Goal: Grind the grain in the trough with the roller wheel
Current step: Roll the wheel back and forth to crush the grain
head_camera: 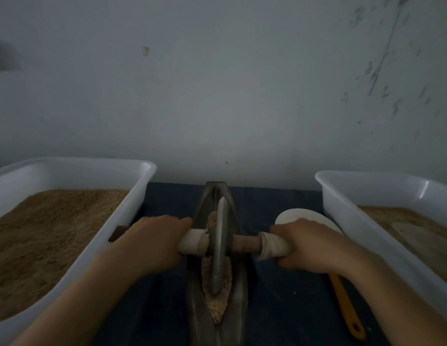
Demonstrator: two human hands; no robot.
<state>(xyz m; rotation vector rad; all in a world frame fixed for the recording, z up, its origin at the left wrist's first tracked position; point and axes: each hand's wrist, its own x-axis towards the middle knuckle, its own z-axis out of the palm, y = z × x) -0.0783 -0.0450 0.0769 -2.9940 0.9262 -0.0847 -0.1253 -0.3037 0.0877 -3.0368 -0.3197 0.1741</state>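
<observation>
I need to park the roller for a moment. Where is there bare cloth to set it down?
Free: dark cloth between trough and right tub, beyond the white scoop; a narrower strip between left tub and trough. Crowded: nearer right, where the scoop's orange handle lies.

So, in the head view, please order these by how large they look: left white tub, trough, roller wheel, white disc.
1. left white tub, partly cut off
2. trough
3. roller wheel
4. white disc, partly hidden by the right hand, so unsure

Dark cloth-covered table (279,308): trough (238,295), two tubs (132,196), spatula (344,303)
</observation>
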